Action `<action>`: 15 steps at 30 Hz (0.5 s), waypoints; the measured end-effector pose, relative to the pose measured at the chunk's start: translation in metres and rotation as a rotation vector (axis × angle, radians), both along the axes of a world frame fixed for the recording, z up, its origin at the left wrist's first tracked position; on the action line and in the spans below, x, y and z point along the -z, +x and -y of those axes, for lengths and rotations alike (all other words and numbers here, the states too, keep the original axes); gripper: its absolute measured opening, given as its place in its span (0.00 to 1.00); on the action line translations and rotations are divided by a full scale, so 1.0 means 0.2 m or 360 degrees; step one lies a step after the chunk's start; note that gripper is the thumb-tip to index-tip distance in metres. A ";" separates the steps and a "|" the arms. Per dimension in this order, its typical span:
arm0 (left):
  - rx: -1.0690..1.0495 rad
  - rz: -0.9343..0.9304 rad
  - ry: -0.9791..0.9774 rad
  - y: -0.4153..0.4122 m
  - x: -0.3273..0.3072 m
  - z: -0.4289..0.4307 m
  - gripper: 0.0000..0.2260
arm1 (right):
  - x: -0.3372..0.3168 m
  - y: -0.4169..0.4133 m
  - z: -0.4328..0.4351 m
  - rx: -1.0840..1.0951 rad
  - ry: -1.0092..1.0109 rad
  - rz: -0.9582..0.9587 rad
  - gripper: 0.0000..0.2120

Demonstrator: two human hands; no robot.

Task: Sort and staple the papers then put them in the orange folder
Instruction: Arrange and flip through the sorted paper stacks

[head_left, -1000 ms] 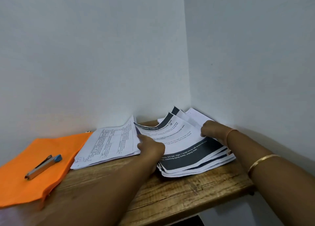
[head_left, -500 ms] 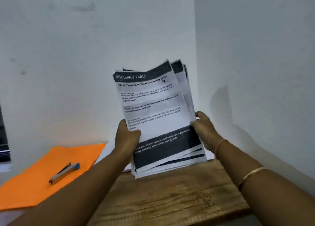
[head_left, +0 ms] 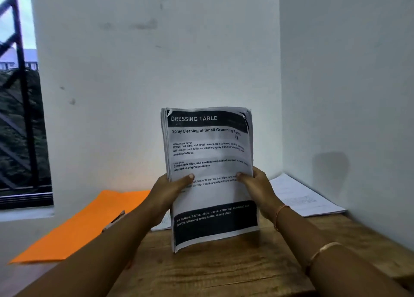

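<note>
The person is holding a stack of papers (head_left: pixel 210 158) upright in front of the corner of the white walls (head_left: pixel 156 72), printed side facing the camera, with the heading "DRESSING TABLE" at the top. The left hand (head_left: pixel 170 191) is clasping the stack's left edge at about mid-height: its grip is pinching the sheets, with the thumb (head_left: pixel 186 179) lying across the front page and the other fingers hidden behind. The right hand (head_left: pixel 257 189) is mirroring it on the right edge, its grip likewise pinching the stack, thumb in front and fingers curling round the back. Both forearms are reaching up and forward from the bottom of the view, converging on the stack. The right arm is wearing a thin band (head_left: pixel 280 214) at the wrist and a gold bangle (head_left: pixel 324 250) further down. The stack's lower edge is hanging just over the wooden worktop (head_left: pixel 224 272); whether it is touching cannot be told.

The orange folder (head_left: pixel 85 229) is lying flat at the left end of the worktop, with the stapler (head_left: pixel 114 219) resting on it, blurred and partly hidden behind the left forearm. More loose papers (head_left: pixel 300 196) are lying on the worktop by the right wall, and another sheet (head_left: pixel 163 222) is showing behind the left wrist. A window (head_left: pixel 20 95) is showing at far left.
</note>
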State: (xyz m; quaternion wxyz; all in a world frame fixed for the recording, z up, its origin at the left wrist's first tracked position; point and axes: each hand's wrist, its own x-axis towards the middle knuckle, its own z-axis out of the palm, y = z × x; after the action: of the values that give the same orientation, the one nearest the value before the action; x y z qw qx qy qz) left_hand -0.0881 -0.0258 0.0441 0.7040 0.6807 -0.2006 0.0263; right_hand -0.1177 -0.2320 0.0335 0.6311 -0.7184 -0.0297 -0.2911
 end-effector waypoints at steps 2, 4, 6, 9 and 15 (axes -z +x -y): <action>-0.0021 0.0035 0.0038 0.00 0.02 0.02 0.12 | -0.01 0.00 0.00 -0.0001 0.0012 -0.0012 0.08; -0.0115 0.0105 -0.0015 0.00 0.01 0.03 0.10 | -0.03 -0.01 -0.01 0.0013 0.0015 -0.0003 0.08; -0.0185 0.0167 -0.0100 -0.01 -0.04 0.04 0.05 | -0.07 -0.01 -0.02 0.0034 0.0020 0.0044 0.09; -0.0250 0.0316 -0.0161 -0.03 -0.09 0.03 0.02 | -0.13 -0.02 -0.03 0.0030 0.0052 0.0125 0.09; -0.0257 0.0298 0.0224 -0.01 0.12 -0.02 0.02 | 0.07 -0.03 -0.04 -0.0059 -0.0052 -0.0119 0.09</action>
State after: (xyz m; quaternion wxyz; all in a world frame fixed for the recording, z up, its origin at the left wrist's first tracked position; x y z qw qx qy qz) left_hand -0.0902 -0.0213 0.0193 0.6284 0.7369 -0.2114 0.1320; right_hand -0.1239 -0.2233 0.0196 0.6253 -0.7382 -0.0241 -0.2518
